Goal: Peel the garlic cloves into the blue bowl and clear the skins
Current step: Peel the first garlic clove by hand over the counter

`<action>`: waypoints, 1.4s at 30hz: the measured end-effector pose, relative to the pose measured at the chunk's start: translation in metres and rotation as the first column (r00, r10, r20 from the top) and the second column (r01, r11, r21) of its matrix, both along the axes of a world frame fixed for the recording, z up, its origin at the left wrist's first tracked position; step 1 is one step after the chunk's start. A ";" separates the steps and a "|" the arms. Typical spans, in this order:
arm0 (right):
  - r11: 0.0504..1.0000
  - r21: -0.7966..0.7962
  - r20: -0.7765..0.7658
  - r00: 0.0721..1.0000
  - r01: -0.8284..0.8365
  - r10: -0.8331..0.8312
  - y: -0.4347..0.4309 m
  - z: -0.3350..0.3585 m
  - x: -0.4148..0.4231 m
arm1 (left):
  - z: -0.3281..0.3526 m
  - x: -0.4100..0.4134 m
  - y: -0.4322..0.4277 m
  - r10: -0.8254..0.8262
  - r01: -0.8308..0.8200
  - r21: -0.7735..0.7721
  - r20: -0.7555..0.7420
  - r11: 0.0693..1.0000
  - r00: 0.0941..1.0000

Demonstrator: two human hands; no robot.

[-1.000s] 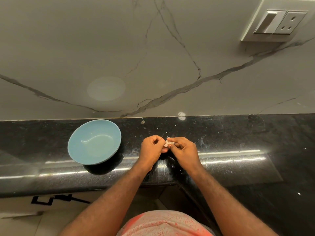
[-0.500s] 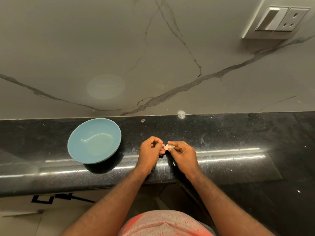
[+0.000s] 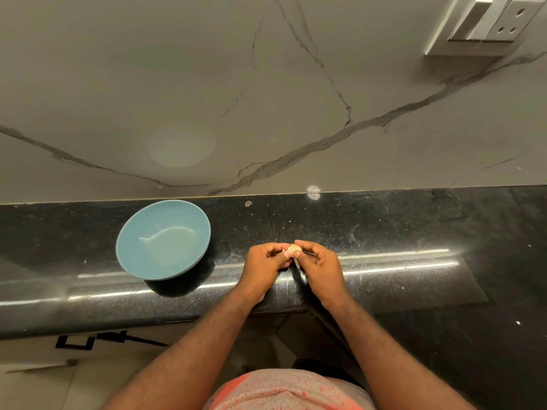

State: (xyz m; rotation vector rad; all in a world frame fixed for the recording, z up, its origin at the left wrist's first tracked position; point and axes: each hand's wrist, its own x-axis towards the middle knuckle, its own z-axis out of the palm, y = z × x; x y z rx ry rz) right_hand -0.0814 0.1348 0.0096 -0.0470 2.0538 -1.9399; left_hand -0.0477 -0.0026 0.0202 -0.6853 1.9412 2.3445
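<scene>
A small pale garlic clove [image 3: 293, 249] sits between my two hands above the black counter. My left hand [image 3: 263, 264] pinches it from the left with curled fingers and thumb. My right hand [image 3: 321, 266] pinches it from the right, fingertips on its top. Most of the clove is hidden by my fingers. The blue bowl [image 3: 163, 238] stands on the counter to the left of my hands, tilted toward me, with nothing visible inside it.
The black stone counter [image 3: 414, 232] runs left to right, its front edge just below my wrists. A marble-look wall [image 3: 266, 99] rises behind it. A white switch and socket plate [image 3: 485, 22] is mounted at the upper right.
Both hands have stayed over the same spot on the counter, and the fingers have shifted slightly around the clove. The bowl has not moved.
</scene>
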 end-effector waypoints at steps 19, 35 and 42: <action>0.999 -0.020 0.017 0.999 0.050 -0.050 0.007 0.001 -0.010 | 0.001 -0.013 0.022 0.082 -0.084 0.027 0.067 0.996 0.994; 0.991 -0.122 0.035 0.997 -0.060 0.065 0.015 0.002 -0.015 | 0.000 -0.014 0.032 0.145 -0.138 -0.085 0.081 0.987 0.986; 0.999 0.008 -0.088 0.995 0.050 -0.049 0.003 -0.005 -0.016 | -0.012 -0.020 0.051 0.192 -0.189 -0.310 -0.022 0.932 0.981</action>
